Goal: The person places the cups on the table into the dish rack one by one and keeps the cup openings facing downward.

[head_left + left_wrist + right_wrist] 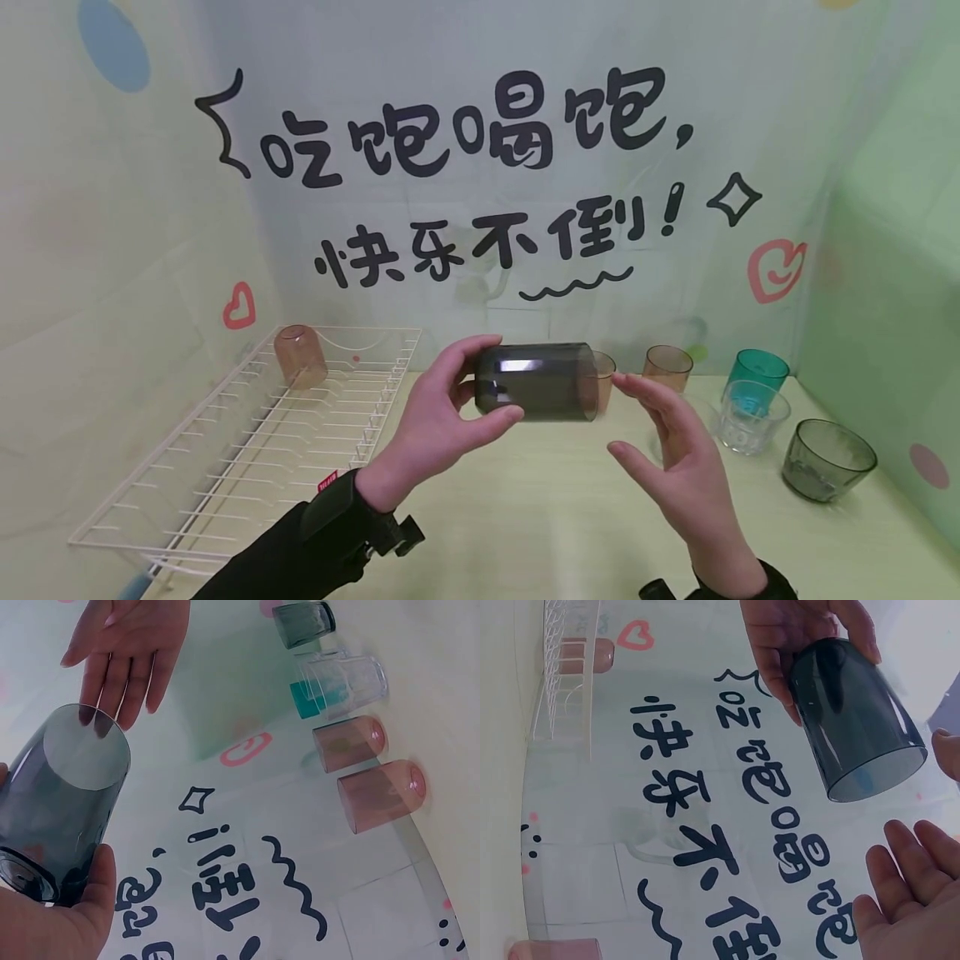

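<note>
My left hand (429,425) grips a smoky grey drinking glass (534,383) around its base end. The glass lies sideways in the air above the table, its open mouth facing right. Beside that mouth is my right hand (686,471), fingers extended and thumb apart, holding nothing. In the right wrist view a gap shows between the fingers (911,862) and the glass rim. Through the glass in the left wrist view, nothing is seen inside it.
A white wire dish rack (247,467) stands at left, with an upside-down pink glass (300,358) on it. Along the back right of the table (540,517) are another pink glass (667,368), a teal glass (761,371), a clear glass (752,417) and a grey-green glass (828,460).
</note>
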